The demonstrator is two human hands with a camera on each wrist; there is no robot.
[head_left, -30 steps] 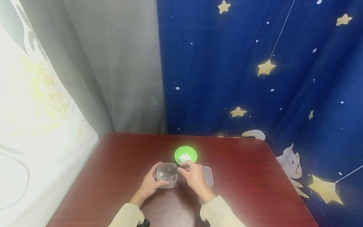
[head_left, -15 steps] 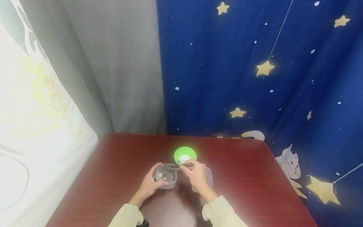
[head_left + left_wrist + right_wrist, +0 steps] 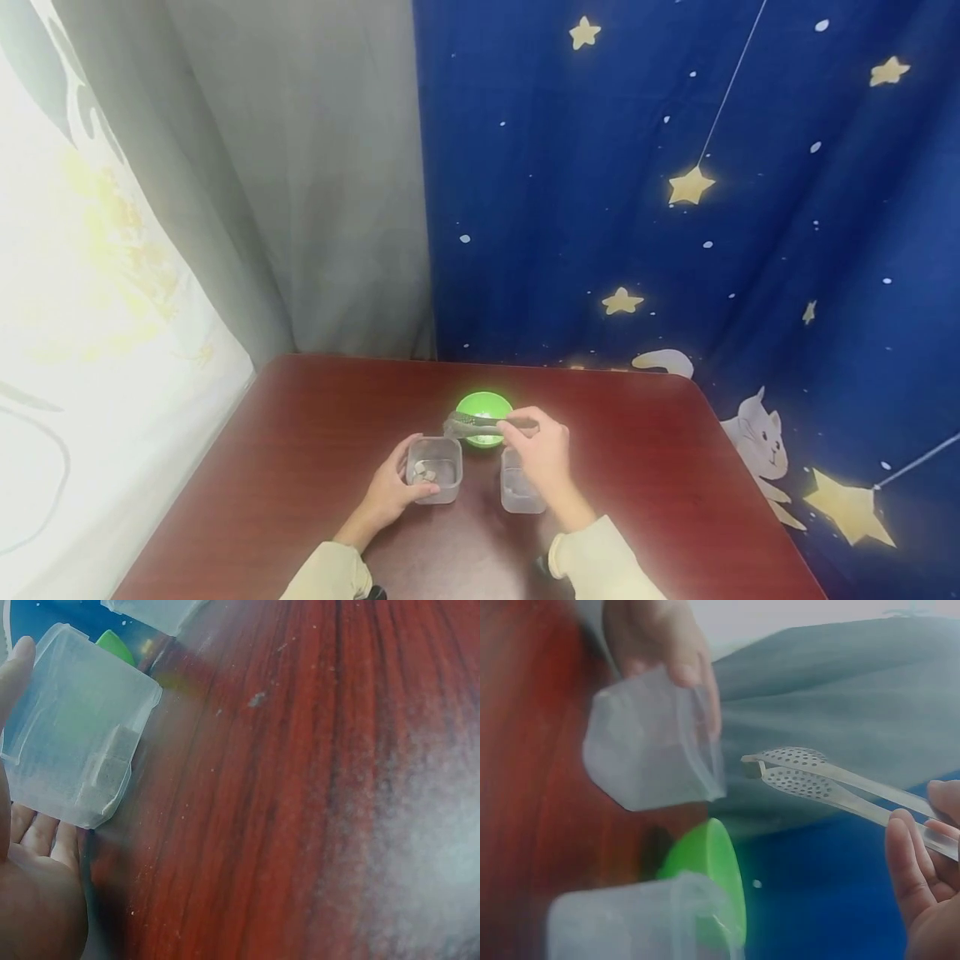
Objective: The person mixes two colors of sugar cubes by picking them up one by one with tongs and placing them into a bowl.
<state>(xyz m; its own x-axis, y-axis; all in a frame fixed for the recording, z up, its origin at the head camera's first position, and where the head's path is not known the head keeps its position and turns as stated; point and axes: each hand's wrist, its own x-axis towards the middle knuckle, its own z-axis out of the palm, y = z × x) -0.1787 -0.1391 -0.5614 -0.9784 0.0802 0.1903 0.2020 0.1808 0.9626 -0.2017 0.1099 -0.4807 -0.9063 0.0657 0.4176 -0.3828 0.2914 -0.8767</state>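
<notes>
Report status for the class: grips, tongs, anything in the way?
Left grip holding clear container; right grip holding tongs. Small piece at tongs' tips. Nothing visible between tongs and green bowl.

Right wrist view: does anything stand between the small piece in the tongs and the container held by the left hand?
Nothing visible does: open space separates the small piece in the tongs from the container. The left hand grips its left side in the head view.

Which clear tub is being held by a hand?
The left tub, with pale pieces inside: the left hand grips it. The right tub stands ungripped, while the right hand holds tongs.
</notes>
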